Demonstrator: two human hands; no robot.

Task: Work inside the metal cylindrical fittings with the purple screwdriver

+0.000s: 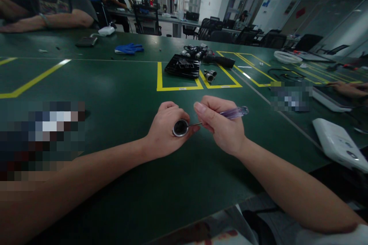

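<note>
My left hand (165, 130) is curled into a fist around a small round metal cylinder (180, 128), whose open end faces me. My right hand (220, 124) pinches a screwdriver (230, 114) with a clear purple handle. The screwdriver's thin metal shaft points left, and its tip reaches the rim of the cylinder. Both hands rest close together on the green table (120, 95), near its front edge.
Behind the hands, yellow tape boxes hold a black tray (182, 66), two small metal cylinders (209, 75) and more dark parts (198, 51). A blue glove (129, 48) lies further back. A white device (337, 143) sits at right. Other people's arms rest at far left and far right.
</note>
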